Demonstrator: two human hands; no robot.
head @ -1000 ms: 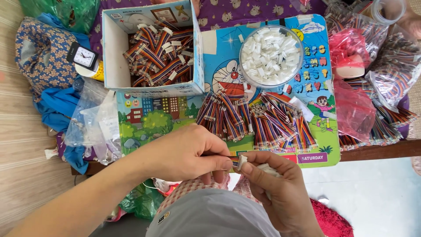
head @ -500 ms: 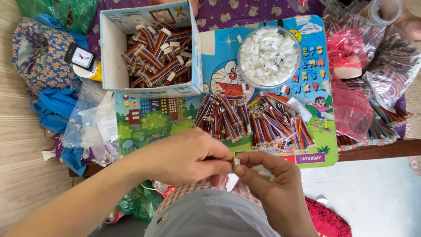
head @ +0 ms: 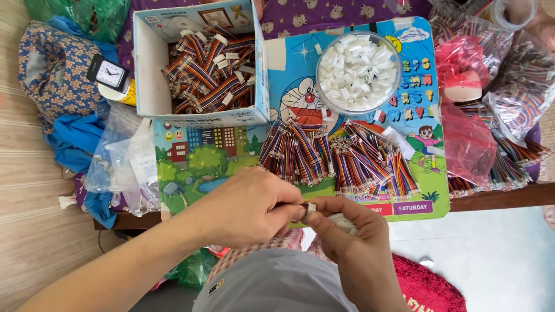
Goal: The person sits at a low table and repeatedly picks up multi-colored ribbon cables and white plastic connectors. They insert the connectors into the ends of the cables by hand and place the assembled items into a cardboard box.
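Observation:
My left hand and my right hand meet just below the front edge of a colourful cartoon board. Between their fingertips sits a small white plastic connector; the left hand pinches a short wire piece at it, mostly hidden by the fingers. More white connectors rest in my right palm. Just beyond the hands lie bundles of multicoloured ribbon wires. A clear round bowl of white connectors stands further back.
A cardboard box holding finished wire pieces stands at the back left, a small clock beside it. Plastic bags lie left; pink and clear bags of wires lie right. A red mat is on the floor.
Both hands stay together at the same spot; the fingers have shifted slightly around the connector. Nothing on the board has moved.

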